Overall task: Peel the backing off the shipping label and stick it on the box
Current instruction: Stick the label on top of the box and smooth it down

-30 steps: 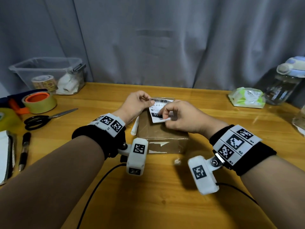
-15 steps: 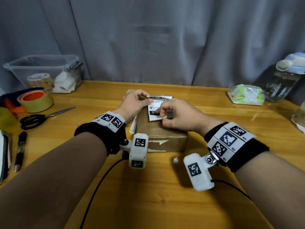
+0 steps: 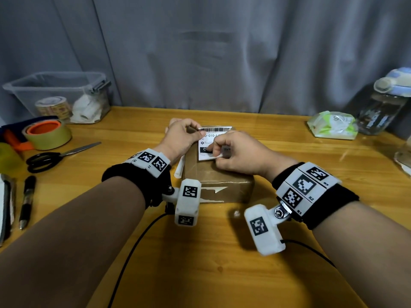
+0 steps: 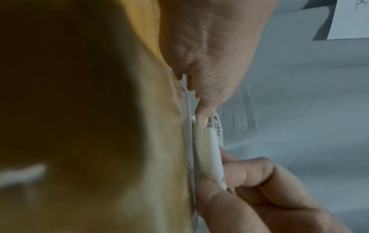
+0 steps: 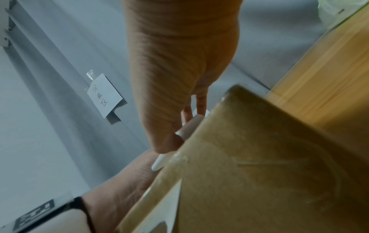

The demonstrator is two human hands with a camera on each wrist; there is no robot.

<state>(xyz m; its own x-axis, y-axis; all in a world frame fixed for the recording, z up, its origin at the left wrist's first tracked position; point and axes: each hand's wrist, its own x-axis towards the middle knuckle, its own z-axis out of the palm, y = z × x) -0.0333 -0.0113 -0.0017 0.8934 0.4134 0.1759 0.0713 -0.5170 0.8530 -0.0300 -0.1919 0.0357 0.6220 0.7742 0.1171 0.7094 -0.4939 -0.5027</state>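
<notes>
Both hands, left hand (image 3: 181,138) and right hand (image 3: 236,153), pinch the label (image 3: 211,138), seemingly reading "0-010-L", over the box (image 3: 213,178).

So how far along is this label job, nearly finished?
Partway. The label already lies over the box top, barcode edge pinned by the left hand. In hand: the right hand pinches the curled near corner, which looks like backing coming away. Left: strip the rest of the backing and press the label flat. A white strip beside the box may be backing already removed.
</notes>
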